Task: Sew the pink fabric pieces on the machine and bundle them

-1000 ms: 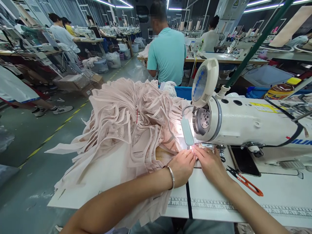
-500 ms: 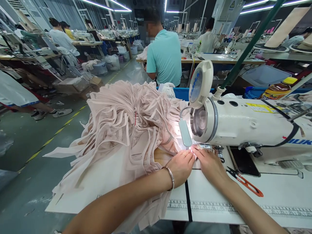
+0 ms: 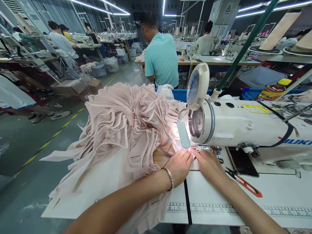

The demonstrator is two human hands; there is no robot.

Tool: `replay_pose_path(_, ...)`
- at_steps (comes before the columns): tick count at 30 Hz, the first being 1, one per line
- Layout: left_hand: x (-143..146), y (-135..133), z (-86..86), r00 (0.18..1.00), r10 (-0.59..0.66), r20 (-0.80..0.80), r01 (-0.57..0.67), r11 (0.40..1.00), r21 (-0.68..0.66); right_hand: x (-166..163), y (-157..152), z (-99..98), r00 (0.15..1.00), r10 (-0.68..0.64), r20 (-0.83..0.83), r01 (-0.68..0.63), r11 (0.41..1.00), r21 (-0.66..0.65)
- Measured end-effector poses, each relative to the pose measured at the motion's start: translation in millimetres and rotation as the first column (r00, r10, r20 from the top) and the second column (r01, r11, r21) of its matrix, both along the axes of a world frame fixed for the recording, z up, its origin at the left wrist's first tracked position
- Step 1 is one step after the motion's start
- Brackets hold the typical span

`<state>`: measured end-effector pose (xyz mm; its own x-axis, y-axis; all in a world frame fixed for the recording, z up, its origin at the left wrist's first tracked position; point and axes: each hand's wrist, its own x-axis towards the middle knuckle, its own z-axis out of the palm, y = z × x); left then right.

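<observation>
Fingertips down, the left grip (image 3: 180, 164) lies open on a pale pink fabric piece (image 3: 195, 166). It clasps nothing and only presses the cloth flat to the desk (image 3: 280, 195). The right grip (image 3: 209, 165) is just beside it, also spread and pressing, and the two nearly touch at the fingertips. That piece sits at the foot of the white sewing machine (image 3: 243, 125), right under the needle area, which a small lamp (image 3: 182, 135) lights brightly. A silver bracelet (image 3: 170, 178) circles the left wrist. To the left, a heaped pile of matching pink pieces (image 3: 122, 126) fans across the desk and spills over its edge. Right of the hands lie orange-handled thread snips (image 3: 245, 184), near the machine's base. Beyond the desk, a person in a teal shirt (image 3: 162, 58) stands facing away.
</observation>
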<state>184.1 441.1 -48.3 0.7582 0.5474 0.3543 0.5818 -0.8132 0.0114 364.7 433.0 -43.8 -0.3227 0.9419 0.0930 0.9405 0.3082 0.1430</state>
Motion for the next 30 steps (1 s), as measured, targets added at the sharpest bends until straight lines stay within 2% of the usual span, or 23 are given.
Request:
replay_pose_path(10, 1, 2, -0.9, 0.999, 0.02, 0.03, -0.021, 0.999, 0.028, -4, 0, 8.1, 0.999, -0.028, -0.037, 0.026, 0.998, -0.057)
replay_pose_path(16, 4, 0, -11.6, 0.997, 0.071, 0.036, -0.074, 0.994, 0.081, -5, 3, 9.2, 0.99, -0.066, -0.122, 0.048, 0.988, -0.147)
replay_pose_path(20, -2, 3, -8.6, 0.997, 0.08, -0.012, -0.077, 0.986, 0.15, 3, 2, -2.1, 0.926, -0.016, -0.378, 0.007, 1.0, -0.025)
replay_pose_path(23, -15, 12, 1.9, 0.996, 0.058, -0.07, -0.052, 0.995, 0.087, 8, 0, -10.3, 0.848, 0.061, -0.527, -0.027, 0.997, 0.071)
replay_pose_path(27, -27, 21, 10.1, 0.997, 0.032, -0.065, -0.033, 0.999, -0.005, 11, -1, -15.7, 0.829, 0.118, -0.546, -0.052, 0.99, 0.134)
replay_pose_path(30, -26, 22, 9.5, 0.998, 0.035, -0.056, -0.036, 0.999, -0.011, 12, -1, -17.3, 0.842, 0.161, -0.515, -0.089, 0.983, 0.162)
